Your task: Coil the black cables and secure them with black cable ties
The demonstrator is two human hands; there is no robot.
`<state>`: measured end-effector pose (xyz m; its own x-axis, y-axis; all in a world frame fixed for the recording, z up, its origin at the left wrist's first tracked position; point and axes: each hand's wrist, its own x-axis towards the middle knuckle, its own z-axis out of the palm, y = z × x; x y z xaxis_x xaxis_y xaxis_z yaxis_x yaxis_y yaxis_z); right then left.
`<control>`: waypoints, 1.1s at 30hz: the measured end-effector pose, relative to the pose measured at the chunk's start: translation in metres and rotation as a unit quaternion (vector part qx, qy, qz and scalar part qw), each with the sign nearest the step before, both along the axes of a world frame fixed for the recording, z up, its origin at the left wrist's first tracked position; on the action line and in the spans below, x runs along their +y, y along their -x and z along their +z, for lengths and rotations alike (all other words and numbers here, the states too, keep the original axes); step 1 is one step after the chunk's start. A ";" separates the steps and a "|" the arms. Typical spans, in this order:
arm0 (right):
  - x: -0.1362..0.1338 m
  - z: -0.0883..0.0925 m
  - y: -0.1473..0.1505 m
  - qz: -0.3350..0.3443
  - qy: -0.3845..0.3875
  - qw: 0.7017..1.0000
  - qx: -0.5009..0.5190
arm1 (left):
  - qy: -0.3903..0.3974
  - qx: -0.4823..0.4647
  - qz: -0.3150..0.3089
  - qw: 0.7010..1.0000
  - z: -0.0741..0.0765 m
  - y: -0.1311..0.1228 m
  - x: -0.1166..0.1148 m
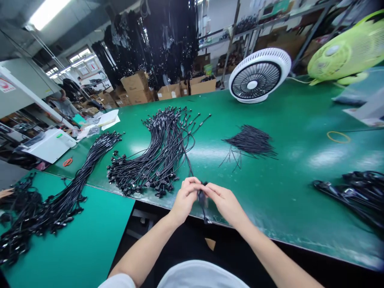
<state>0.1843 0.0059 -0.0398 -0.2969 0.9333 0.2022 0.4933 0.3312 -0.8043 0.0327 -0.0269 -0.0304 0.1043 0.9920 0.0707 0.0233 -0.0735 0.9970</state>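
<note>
My left hand (185, 199) is closed around a black cable (202, 198) at the front edge of the green table. My right hand (224, 201) pinches at the same cable, its fingertips meeting those of the left. Part of the cable between the fingers looks folded together and is blurred. One end with a plug hangs below the hands; a stretch of cable runs up from them toward the pile. Whether a thin tie is also between the fingertips, I cannot tell. Left of the hands lies a large pile of black cables (156, 154) with connectors at their ends.
Short black ties (250, 140) lie in a heap beyond my right hand. Bundled cables (357, 196) sit at the right edge, another long bunch (90, 160) at the left. A white fan (252, 85) and a yellow-green fan (333, 52) stand behind. Another person's hand (6, 193) shows at far left.
</note>
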 end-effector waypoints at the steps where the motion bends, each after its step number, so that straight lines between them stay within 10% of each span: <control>1: 0.004 0.002 -0.008 -0.004 0.020 1.000 -0.002 | -0.026 0.073 -0.040 0.996 -0.002 0.001 -0.004; 4: 0.004 0.009 -0.023 -0.046 -0.003 0.999 -0.014 | -0.019 0.172 -0.146 0.974 -0.014 -0.001 -0.008; 8: -0.021 0.008 -0.016 0.112 -0.164 0.977 -0.081 | 0.122 -0.044 -0.053 0.990 -0.013 0.000 0.007; 11: -0.028 -0.001 -0.011 0.165 -0.263 0.940 -0.143 | 0.080 -0.086 -0.079 0.990 0.010 0.011 0.009; 16: -0.010 0.005 -0.029 0.080 -0.189 0.969 -0.138 | -0.037 0.168 -0.163 0.971 0.020 0.007 -0.010; 21: -0.027 0.012 -0.022 0.112 -0.185 0.970 -0.109 | 0.136 0.017 -0.133 0.982 -0.005 -0.003 -0.002; 26: -0.026 0.004 -0.018 0.160 0.099 0.977 0.097 | 0.034 0.106 -0.141 0.984 0.006 0.004 0.003; 31: -0.012 0.004 -0.031 0.151 0.428 0.829 0.326 | 0.006 0.203 -0.146 0.968 0.007 -0.006 -0.006; 33: -0.011 0.005 -0.037 0.155 0.429 0.836 0.305 | 0.074 0.184 -0.156 0.968 0.005 -0.008 -0.008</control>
<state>0.2218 -0.0054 -0.0346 -0.6377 0.7098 -0.2993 -0.0988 -0.4606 -0.8821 0.0409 -0.0352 -0.0256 0.3918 0.9046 -0.1682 0.3778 0.0085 0.9258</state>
